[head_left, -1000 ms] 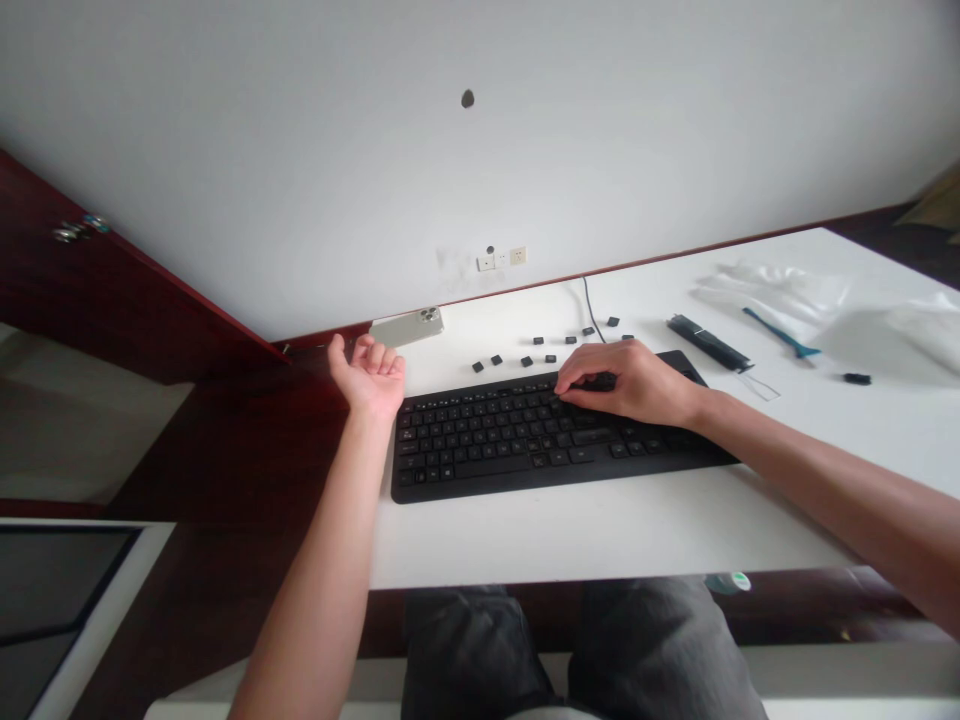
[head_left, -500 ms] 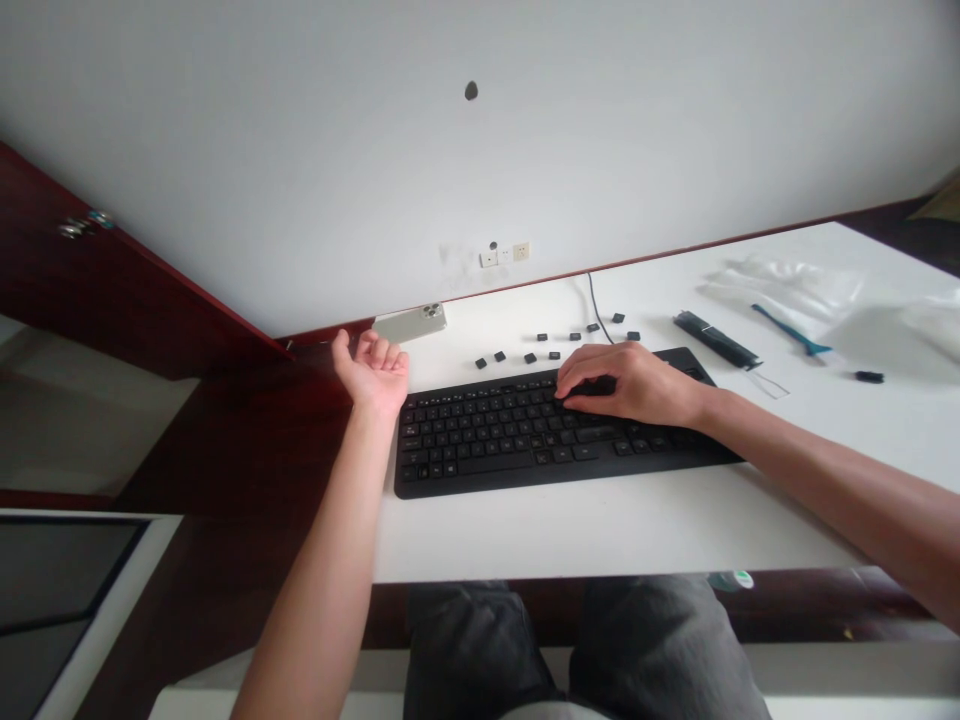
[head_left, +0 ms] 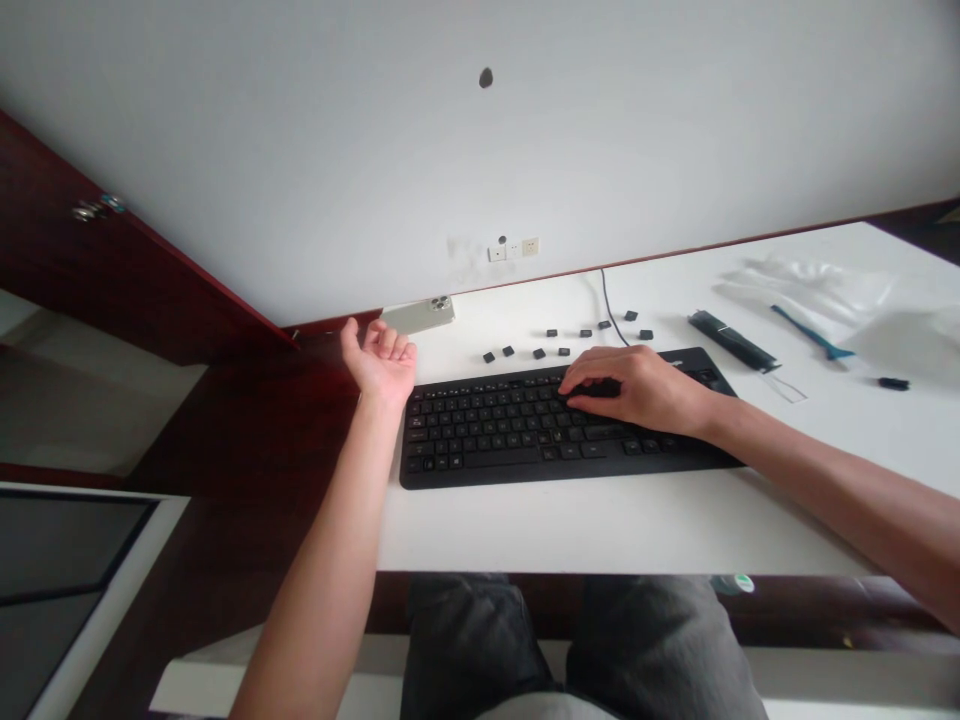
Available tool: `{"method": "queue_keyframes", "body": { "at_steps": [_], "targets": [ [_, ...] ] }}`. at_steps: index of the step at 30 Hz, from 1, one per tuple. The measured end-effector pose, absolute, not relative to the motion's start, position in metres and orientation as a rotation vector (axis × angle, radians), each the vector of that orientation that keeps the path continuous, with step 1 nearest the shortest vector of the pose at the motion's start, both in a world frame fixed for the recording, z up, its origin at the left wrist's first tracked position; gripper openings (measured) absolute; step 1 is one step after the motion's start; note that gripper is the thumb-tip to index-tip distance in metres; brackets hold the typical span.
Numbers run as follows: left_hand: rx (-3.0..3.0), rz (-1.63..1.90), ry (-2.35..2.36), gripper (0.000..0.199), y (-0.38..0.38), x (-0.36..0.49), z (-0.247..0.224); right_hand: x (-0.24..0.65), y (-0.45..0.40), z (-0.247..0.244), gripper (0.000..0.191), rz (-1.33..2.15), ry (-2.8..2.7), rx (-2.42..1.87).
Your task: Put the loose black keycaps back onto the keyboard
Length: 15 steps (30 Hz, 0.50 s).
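My right hand [head_left: 637,390] lies over the upper right part of a black computer keyboard [head_left: 525,430], its curled fingers on the keys. Its fingertips are hidden, so I cannot tell whether they pinch anything. Palm up beyond the keyboard's left end, my left hand [head_left: 379,362] holds nothing, its fingers half curled. Close to those fingers, a silver smartphone [head_left: 418,315] lies with its cameras showing. Several loose black keycaps [head_left: 551,340] are scattered on the white desk [head_left: 615,530] behind the keyboard.
A black cable [head_left: 609,310] runs to the wall. On the right lie a black strip [head_left: 731,340], a blue tool [head_left: 814,333], a small black piece [head_left: 892,383] and clear plastic film [head_left: 817,285]. A dark red wooden surface [head_left: 247,450] adjoins the desk's left side.
The whole scene has shifted slightly right and upward in view, with the camera moving. Both hands keep their places relative to the keyboard and phone.
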<state>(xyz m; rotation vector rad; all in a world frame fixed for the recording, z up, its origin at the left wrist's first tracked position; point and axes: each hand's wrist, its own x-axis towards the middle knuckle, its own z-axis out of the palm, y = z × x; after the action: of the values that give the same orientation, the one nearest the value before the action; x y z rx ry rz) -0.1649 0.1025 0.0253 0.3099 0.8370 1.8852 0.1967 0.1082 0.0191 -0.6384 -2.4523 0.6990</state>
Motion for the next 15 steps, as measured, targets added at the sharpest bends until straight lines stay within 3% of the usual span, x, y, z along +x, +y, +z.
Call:
{"method": "queue_keyframes", "body": {
  "at_steps": [15],
  "targets": [
    [0.36,1.863,0.873,0.047,0.103,-0.163,0.027,0.174,0.075,0.017,0.012,0.74,-2.51,-0.479]
  ]
}}
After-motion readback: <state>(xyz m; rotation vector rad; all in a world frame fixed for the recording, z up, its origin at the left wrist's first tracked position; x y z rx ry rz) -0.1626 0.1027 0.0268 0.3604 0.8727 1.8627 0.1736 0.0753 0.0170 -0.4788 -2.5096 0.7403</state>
